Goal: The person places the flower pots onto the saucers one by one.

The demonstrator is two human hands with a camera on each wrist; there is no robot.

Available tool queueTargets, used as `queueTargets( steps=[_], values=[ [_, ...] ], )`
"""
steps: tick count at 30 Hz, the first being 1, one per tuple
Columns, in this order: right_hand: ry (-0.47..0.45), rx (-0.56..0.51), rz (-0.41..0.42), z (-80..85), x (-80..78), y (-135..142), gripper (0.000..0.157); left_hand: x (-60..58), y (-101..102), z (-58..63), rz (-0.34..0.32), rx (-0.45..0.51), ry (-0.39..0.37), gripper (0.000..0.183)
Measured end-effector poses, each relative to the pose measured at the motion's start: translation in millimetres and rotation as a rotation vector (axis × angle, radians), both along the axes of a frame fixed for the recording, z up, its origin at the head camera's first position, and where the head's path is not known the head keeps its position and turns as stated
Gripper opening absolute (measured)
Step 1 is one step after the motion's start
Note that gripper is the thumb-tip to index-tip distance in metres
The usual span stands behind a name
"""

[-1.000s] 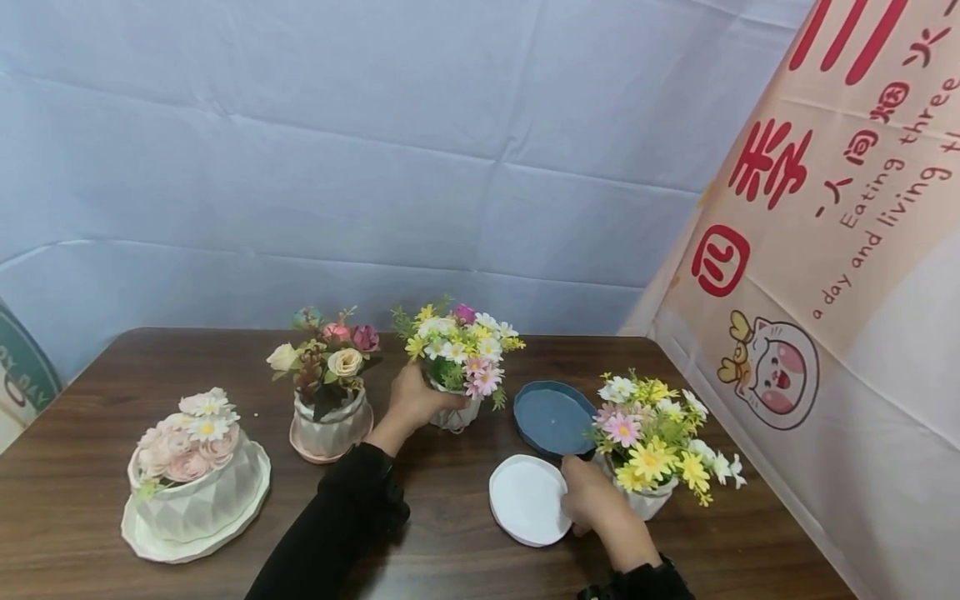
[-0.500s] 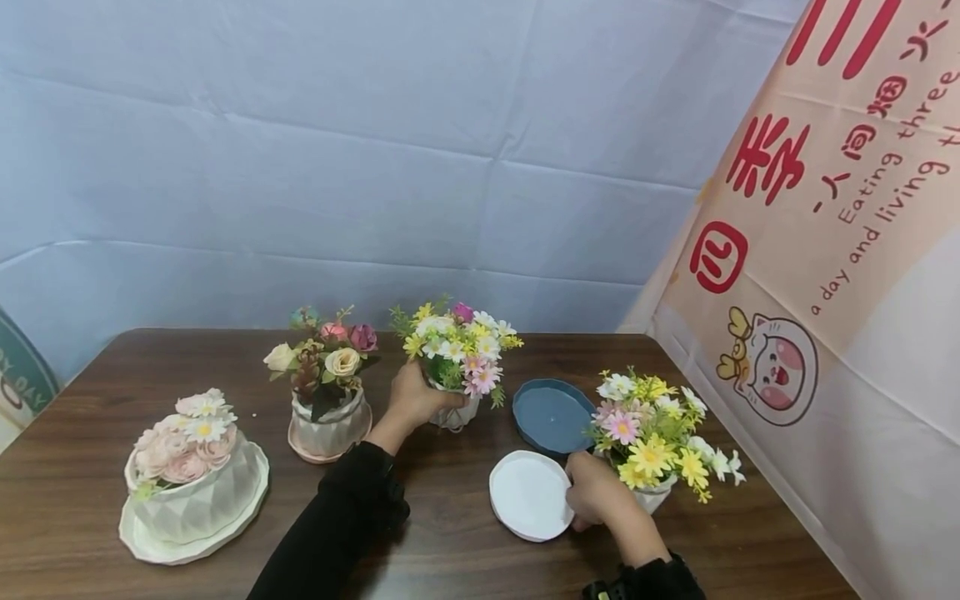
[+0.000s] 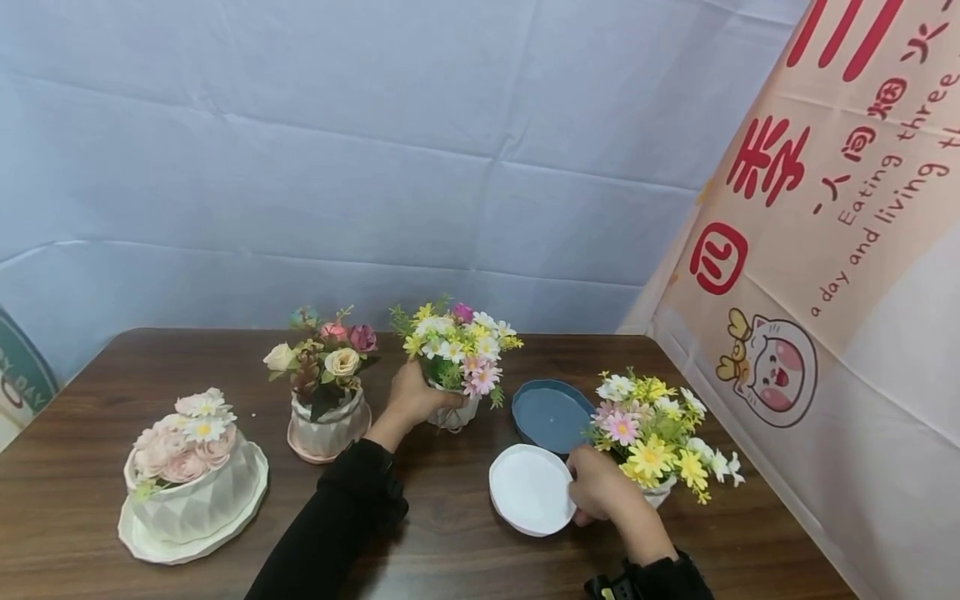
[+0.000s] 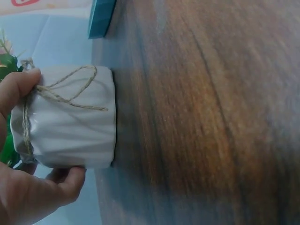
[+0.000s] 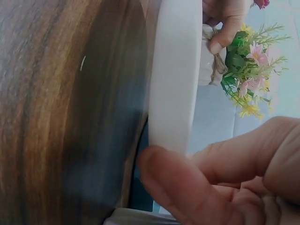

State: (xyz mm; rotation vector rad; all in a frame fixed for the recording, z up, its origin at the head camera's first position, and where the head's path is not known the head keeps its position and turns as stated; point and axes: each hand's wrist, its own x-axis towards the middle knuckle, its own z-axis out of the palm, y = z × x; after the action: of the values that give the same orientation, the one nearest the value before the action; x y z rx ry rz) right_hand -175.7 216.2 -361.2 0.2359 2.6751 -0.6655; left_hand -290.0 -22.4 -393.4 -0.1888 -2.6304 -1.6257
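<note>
My left hand [image 3: 420, 398] grips a white pot [image 4: 75, 122] tied with twine, around its upper side; it holds yellow, white and pink flowers [image 3: 465, 346]. In the left wrist view the pot's base is at the tabletop. With my right hand [image 3: 600, 485] I pinch the right rim of a shallow white saucer [image 3: 531, 490]. The right wrist view shows the saucer [image 5: 176, 75] edge-on, raised off the table, thumb and fingers at its edge. Just behind it lies a blue saucer [image 3: 551, 415]. Another pot of yellow and pink flowers [image 3: 652, 442] stands right of my right hand, partly hidden by it.
Left of my left hand, a pot of roses [image 3: 330, 421] stands on a pink saucer [image 3: 306, 450]. A wide white pot of pale pink flowers [image 3: 198, 492] sits on a scalloped white plate [image 3: 135, 542] at the table's left. Cloth [image 3: 337, 167] hangs behind.
My right hand has shifted slightly up in the head view, bringing the white saucer with it toward the blue saucer. The left hand and its pot have stayed in place.
</note>
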Motion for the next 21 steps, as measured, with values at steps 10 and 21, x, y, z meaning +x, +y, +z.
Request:
queueTargets(
  steps=[10, 21],
  values=[
    [0.057, -0.037, 0.053, -5.1, -6.4, -16.0, 0.01, 2.0, -1.7, -1.1, 0.003, 0.014, -0.024, 0.086],
    [0.125, -0.095, 0.109, -11.3, -17.4, -49.4, 0.013, 3.3, 1.9, 1.0, 0.011, 0.021, -0.04, 0.088]
  ],
)
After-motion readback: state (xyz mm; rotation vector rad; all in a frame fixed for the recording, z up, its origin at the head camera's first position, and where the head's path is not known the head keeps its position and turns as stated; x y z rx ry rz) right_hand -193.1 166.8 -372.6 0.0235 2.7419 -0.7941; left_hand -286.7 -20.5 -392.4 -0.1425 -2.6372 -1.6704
